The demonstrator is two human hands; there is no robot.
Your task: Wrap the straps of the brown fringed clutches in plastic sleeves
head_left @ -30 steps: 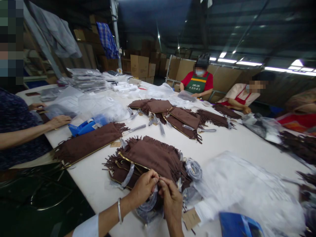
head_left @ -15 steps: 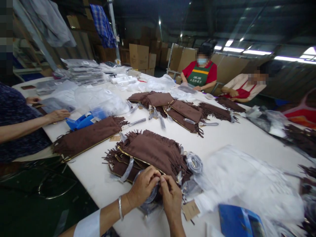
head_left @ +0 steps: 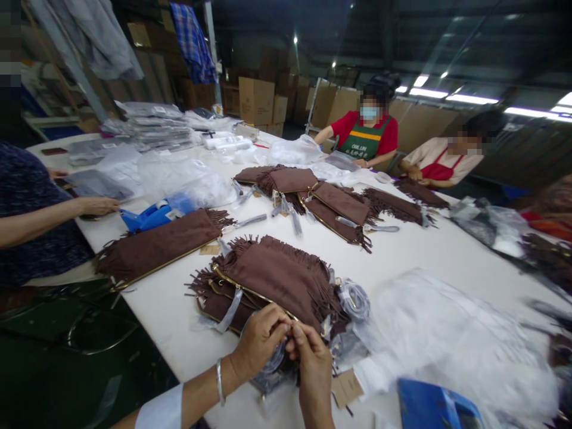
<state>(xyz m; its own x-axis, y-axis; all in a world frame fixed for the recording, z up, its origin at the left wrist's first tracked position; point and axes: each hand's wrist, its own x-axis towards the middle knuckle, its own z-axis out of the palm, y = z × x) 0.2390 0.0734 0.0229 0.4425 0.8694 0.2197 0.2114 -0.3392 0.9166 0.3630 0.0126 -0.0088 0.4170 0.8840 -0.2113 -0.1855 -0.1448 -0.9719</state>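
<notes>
A brown fringed bag (head_left: 272,277) with a gold zipper lies on top of other brown bags just beyond my hands. My left hand (head_left: 261,336), a bracelet on its wrist, pinches at the near zipper edge. Close against it, my right hand (head_left: 313,357) pinches too, thumb and forefinger together. Whatever is between the fingertips is too small to make out. A coiled strap in clear wrapping (head_left: 273,360) shows beneath my hands, partly hidden by them. Another wrapped strap coil (head_left: 354,300) rests at the bag's right end. A cardboard tag (head_left: 347,388) lies beside my right hand.
Clear plastic bags (head_left: 447,333) are heaped at right, behind a blue tape dispenser (head_left: 438,405). A second blue dispenser (head_left: 149,215) stands at left beside a single brown bag (head_left: 165,247). More brown bags (head_left: 335,205) lie mid-table. Several co-workers sit around the table.
My hands stay pinched together at the zipper edge, with the right hand's fingers slightly shifted. The co-worker at left has drawn a hand back a little. The view has tilted slightly.
</notes>
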